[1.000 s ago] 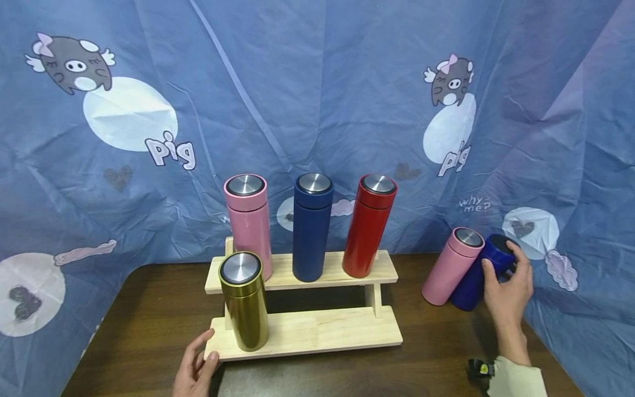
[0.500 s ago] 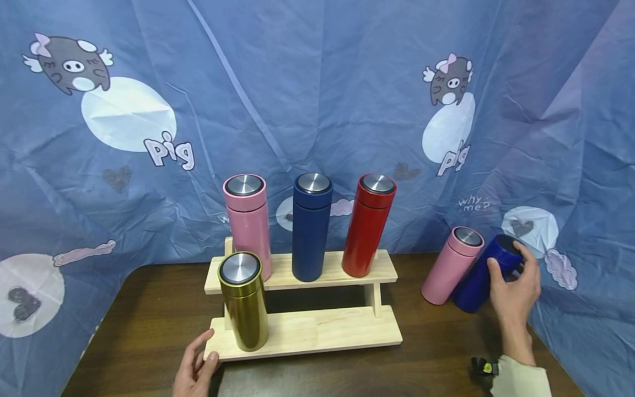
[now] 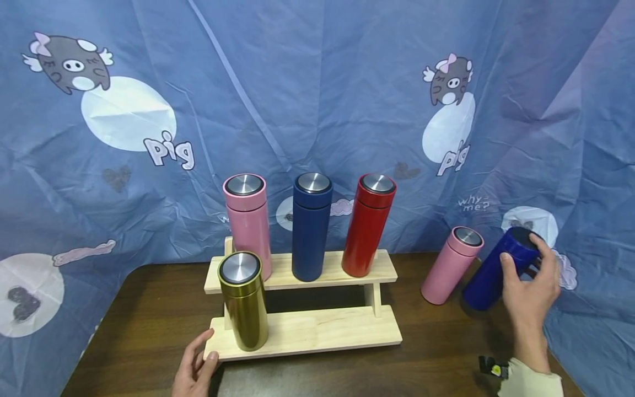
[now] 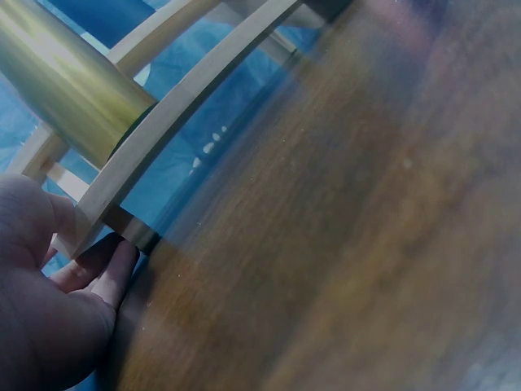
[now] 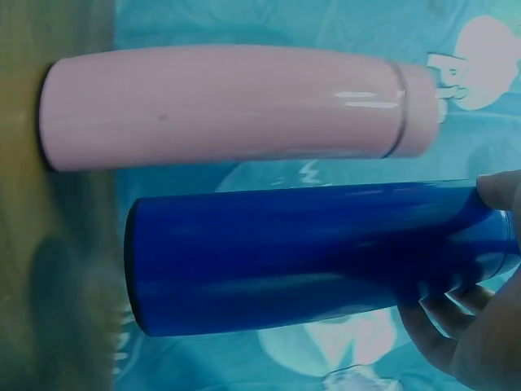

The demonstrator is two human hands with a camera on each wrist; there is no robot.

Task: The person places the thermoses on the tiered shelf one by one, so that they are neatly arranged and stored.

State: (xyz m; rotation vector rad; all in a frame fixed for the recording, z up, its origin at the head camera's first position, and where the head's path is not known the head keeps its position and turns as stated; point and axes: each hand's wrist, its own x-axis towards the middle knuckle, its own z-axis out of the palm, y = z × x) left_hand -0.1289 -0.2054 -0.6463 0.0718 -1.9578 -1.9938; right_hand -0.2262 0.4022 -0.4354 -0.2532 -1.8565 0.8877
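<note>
My right hand (image 3: 532,286) grips a dark blue thermos bottle (image 3: 488,278) round its upper part, thumb on one side and fingers on the other. In the right wrist view the blue bottle's base sits higher than that of the pink thermos bottle (image 5: 236,106) beside it, and a shadow lies on the table under it. My left hand (image 3: 195,365) pinches the left end of a two-tier wooden stand's lower shelf (image 3: 332,333). Just right of that hand, a gold thermos bottle (image 3: 246,303) stands upright on this shelf.
On the stand's upper shelf (image 3: 283,270) are a pink bottle (image 3: 249,231), a navy bottle (image 3: 311,231) and a red bottle (image 3: 368,231). The brown table (image 3: 149,309) ends at the back against a blue printed curtain (image 3: 317,82).
My right hand has moved to the right with the blue bottle, then up a little, opening a gap from the pink bottle. The left hand and the stand have stayed put.
</note>
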